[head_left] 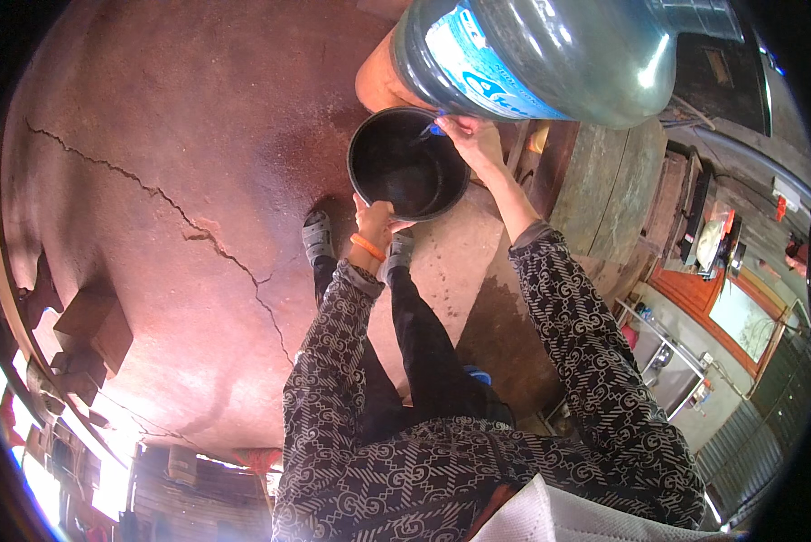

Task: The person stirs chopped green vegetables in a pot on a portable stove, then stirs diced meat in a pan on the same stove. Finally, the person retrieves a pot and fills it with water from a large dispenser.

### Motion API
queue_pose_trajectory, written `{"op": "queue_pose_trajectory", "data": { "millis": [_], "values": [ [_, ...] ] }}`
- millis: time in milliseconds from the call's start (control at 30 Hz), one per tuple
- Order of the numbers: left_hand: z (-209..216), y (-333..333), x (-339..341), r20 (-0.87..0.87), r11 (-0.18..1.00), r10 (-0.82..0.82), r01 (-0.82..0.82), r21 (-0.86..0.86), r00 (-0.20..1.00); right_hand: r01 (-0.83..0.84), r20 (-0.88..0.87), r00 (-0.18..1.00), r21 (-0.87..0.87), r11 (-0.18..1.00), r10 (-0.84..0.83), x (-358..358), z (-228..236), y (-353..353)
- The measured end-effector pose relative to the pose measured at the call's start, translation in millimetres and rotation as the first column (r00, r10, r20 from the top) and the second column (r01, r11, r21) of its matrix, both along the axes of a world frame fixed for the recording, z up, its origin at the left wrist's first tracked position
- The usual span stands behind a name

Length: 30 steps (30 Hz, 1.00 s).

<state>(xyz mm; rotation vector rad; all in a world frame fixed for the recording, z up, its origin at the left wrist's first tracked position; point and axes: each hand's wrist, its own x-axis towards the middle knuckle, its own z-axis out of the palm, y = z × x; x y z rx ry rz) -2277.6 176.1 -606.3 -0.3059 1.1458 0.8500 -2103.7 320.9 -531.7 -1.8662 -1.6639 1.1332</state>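
A large clear water jug (595, 54) with a blue label lies on its side at the top. My right hand (478, 140) pinches the small blue tap (438, 128) at its lower edge. Under the tap is a round black basin (366, 154), its open side facing up. My left hand (374, 223), with an orange band at the wrist, grips the near rim of the basin, thumb on top and fingers underneath. A pale streak between the tap and the basin looks like running water. How much water the dark basin holds I cannot tell.
An orange-brown rounded support (383, 77) shows beneath the jug. Wooden boards (595, 190) stand to its right. My sandalled feet (317, 235) are just below the basin on a cracked reddish floor (153, 235), with a damp patch beside them. A wooden block (94, 330) sits at the left.
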Motion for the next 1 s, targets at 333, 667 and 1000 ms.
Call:
{"op": "queue_pose_trajectory", "data": {
  "millis": [333,667,1000],
  "values": [
    [4,-1,-3,-0.051,1.0,0.016,-0.017,-0.005,0.999,0.001,-0.009,1.0,0.02,1.0,0.0,5,-13,1],
    [21,2,-5,-0.001,0.999,0.05,-0.05,0.014,0.999,0.026,0.04,0.999,-0.007,1.0,-0.025,-3,5,-1],
    [25,-3,-12,-0.093,0.998,0.009,-0.004,0.057,0.996,0.026,0.011,1.0,0.017,1.0,-0.026,5,-14,-5]
  ]
}}
